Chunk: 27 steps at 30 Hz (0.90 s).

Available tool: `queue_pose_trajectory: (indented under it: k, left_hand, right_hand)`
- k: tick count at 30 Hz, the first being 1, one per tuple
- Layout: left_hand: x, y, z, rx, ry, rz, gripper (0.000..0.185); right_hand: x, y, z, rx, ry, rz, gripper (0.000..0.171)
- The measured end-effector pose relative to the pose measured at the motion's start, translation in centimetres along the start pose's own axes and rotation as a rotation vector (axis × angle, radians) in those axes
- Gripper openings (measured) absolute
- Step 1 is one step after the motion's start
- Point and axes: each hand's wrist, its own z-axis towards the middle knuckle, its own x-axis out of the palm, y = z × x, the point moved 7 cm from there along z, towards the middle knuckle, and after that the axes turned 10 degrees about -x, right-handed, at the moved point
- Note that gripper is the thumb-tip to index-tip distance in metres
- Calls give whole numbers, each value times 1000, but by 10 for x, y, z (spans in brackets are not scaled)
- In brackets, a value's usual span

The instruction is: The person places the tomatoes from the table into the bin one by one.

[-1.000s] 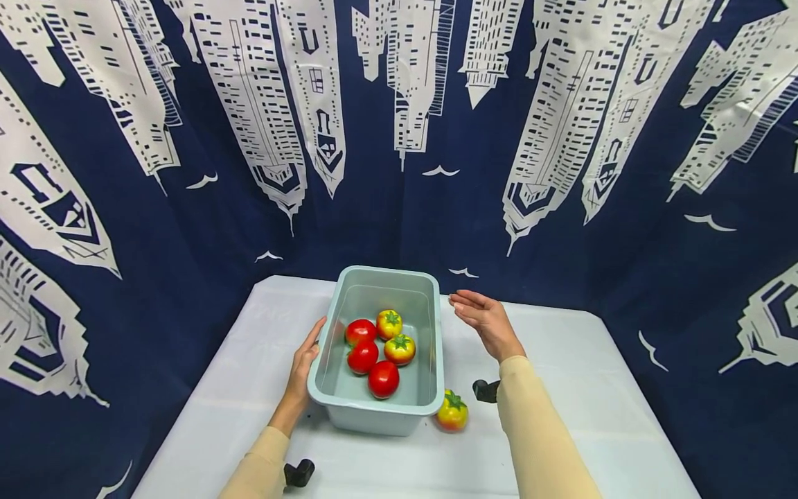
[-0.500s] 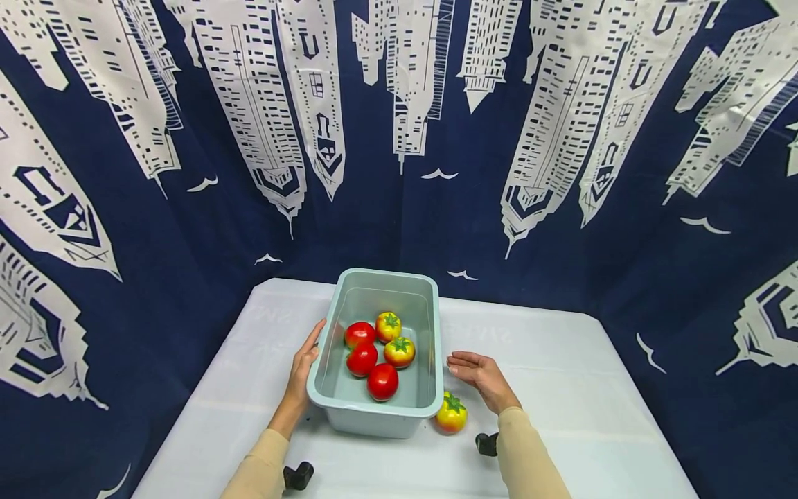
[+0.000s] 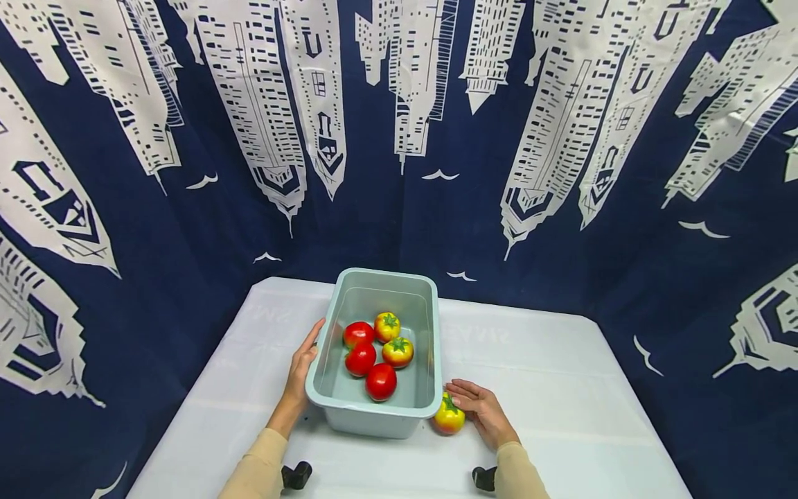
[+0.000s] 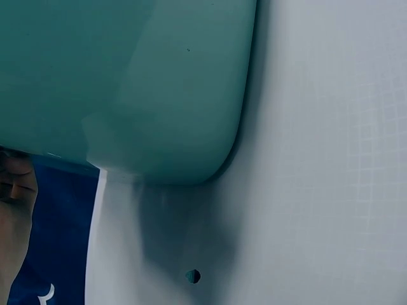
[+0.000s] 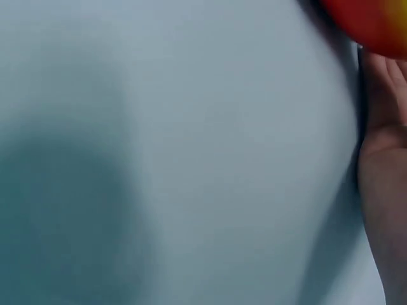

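A pale green-grey plastic bin (image 3: 386,416) holds red tomatoes (image 3: 382,382) and yellow-red tomatoes (image 3: 397,352) with green star-shaped tops. My left hand (image 3: 303,364) rests along the outside of its left wall, fingers extended near the rim. In the left wrist view, the bin's green wall (image 4: 184,108) fills the upper left, with part of the hand (image 4: 16,190) at the edge. Beside the bin's near right corner, one more yellow-red tomato (image 3: 447,417) sits on the table. My right hand (image 3: 483,412) is at that tomato, its fingers reaching over the far side and top.
The white-covered table (image 3: 548,388) carries the bin near its middle. A navy curtain (image 3: 399,235) with white skyline prints hangs behind and at both sides. Black wrist mounts (image 3: 296,475) show at both sleeves.
My right hand has come down and nearer along the bin's right side to the loose tomato. The left hand and the bin stay in place.
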Motion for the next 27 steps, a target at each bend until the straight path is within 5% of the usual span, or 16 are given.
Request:
queue_pose_trajectory:
  k: [12,27]
  left_hand:
    - [1,1,-1,-11,2,12,61]
    - [-1,3,0,-15,-7,8,60]
  right_hand:
    - [1,-7,-7,34,65,-6,64]
    - [0,-5,-4,0,-3,12,57]
